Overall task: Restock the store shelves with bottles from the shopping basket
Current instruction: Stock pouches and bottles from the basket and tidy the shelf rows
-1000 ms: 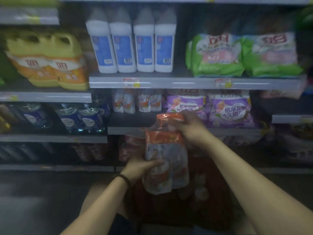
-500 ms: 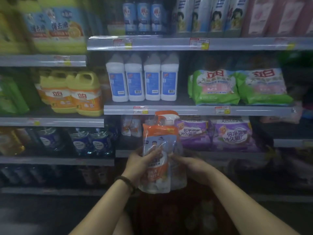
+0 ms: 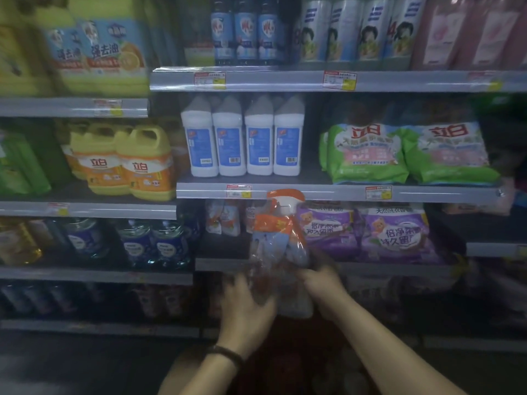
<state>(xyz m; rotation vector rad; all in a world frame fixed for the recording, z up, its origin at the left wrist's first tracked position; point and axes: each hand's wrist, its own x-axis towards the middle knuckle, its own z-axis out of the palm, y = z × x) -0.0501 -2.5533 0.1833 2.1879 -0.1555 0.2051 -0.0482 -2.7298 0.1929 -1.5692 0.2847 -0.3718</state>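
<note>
Spray bottle pack (image 3: pixel 281 246), an orange-capped trigger bottle sealed in clear film, stands upright in a person's two hands before the store shelving. Its trigger head overlaps the front edge of the shelf (image 3: pixel 319 193) that carries four white bottles (image 3: pixel 243 143) and green detergent bags (image 3: pixel 368 155). Its lower half crosses the front edge of the shelf below (image 3: pixel 385 267), just left of two purple bags (image 3: pixel 396 236).

The left hand (image 3: pixel 248 306), blurred and with a dark band (image 3: pixel 225 353) on its wrist, curls its fingers round the pack's lower left side. The right hand (image 3: pixel 322 283) grips the lower right side.

Similar orange-and-white packs (image 3: pixel 222 220) stand toward the back of that lower shelf, left of the held pack. Yellow jugs (image 3: pixel 142 163) sit at the front edge of the neighbouring shelf bay to the left.
</note>
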